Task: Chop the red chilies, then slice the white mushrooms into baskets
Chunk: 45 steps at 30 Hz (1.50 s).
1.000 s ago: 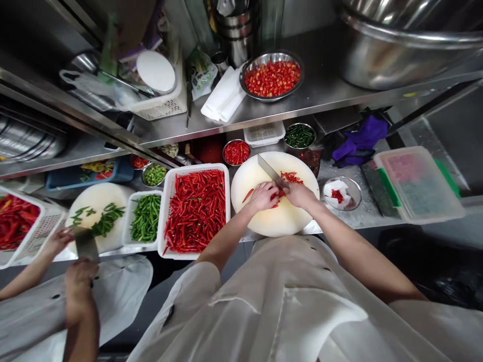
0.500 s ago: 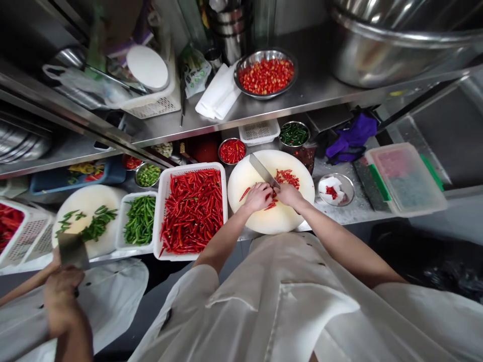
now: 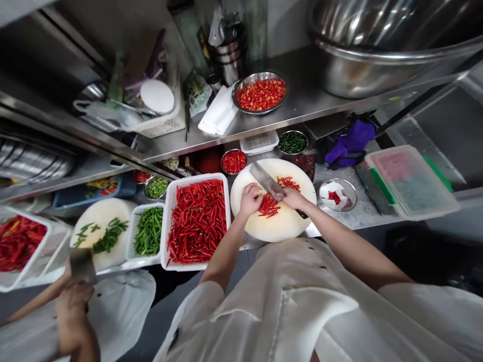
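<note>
Right hand [image 3: 292, 198] is closed around the black handle [image 3: 302, 214] of a long, broad steel knife [image 3: 266, 181], its blade angled forward and to the left over a round white chopping board [image 3: 279, 230]. Left hand [image 3: 251, 199] is on the board's left side with fingers curved and partly spread; whether it pinches anything cannot be told. Cut red chilli pieces [image 3: 268, 207] lie on the board between the left hand and the knife, on the near side of the blade; a second heap of chopped red chilli [image 3: 289, 183] lies beyond the right hand. Left of the board stands a white rectangular plastic basket [image 3: 228, 213] filled with whole red chillies [image 3: 198, 221]. Right of the board, a round shallow dish [image 3: 350, 203] contains white paper and red bits. Further left, a co-worker's hand [image 3: 75, 296] grips a wide cleaver [image 3: 82, 265].
</note>
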Available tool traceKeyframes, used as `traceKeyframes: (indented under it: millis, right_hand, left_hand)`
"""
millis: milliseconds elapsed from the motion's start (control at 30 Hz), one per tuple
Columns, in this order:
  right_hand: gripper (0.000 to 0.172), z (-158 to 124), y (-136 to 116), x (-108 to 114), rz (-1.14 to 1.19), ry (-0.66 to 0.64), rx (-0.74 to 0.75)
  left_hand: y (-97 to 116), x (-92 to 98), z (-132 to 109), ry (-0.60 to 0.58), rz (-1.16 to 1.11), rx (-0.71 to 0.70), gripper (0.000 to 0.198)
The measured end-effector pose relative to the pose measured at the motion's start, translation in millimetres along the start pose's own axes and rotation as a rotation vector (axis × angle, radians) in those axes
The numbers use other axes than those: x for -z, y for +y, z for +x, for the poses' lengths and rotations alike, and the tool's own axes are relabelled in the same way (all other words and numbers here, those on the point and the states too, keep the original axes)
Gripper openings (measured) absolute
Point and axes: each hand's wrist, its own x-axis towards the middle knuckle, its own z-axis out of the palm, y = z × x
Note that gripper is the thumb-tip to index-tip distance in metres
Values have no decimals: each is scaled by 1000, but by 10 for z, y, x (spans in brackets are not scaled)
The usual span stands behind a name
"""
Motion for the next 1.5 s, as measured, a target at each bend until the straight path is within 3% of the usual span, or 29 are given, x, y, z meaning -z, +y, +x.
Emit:
traceKeyframes:
  millis: [100, 167, 233, 333, 433, 567, 667, 733, 867, 933, 1067, 1233, 1367, 1500]
  right_hand:
    - [31, -146, 221, 87, 34, -26, -1]
    - [32, -226, 331, 159, -22, -40, -15]
    - [35, -267, 391, 241, -126, -31, -49]
    - [40, -284, 405, 332, -269, -7, -100]
    - [43, -309, 377, 340, -317, -5, -122]
    - [44, -375, 330, 267, -283, -16, -150]
    - [43, -415, 296, 222, -254, -1, -164]
    - [42, -424, 279, 215, -244, 6, -166]
    - [41, -405, 267, 241, -229, 5, -183]
    - [42, -397, 263, 248, -223, 6, -191]
    - [42, -422, 224, 201, -234, 10, -201]
    - [40, -445, 141, 135, -253, 15, -157]
    - [40, -409, 138, 145, -236, 28, -143]
    - [40, -391, 152, 146, -225, 50, -141]
  left_hand:
    - [-23, -44, -151, -83, 132, 31, 61]
    - [58, -180, -279, -159, 233, -21, 86]
    - [186, -364, -338, -160, 311, -37, 96]
    - [340, -591, -252, -107, 355, -14, 87]
    - [370, -640, -141, -72, 335, -20, 76]
    - [307, -490, -221, -75, 291, -40, 65]
    - [284, -364, -227, -79, 267, -46, 68]
    - [285, -302, -89, -98, 228, -100, 68]
    - [239, -184, 324, -191, 135, -251, 48]
    - [195, -118, 402, -245, 115, -280, 43]
    - [179, -62, 237, -249, 148, -239, 35]
    - [305, -222, 166, -138, 151, -168, 44]
    - [357, -329, 295, -231, 115, -210, 38]
    - [303, -270, 298, -265, 45, -259, 36]
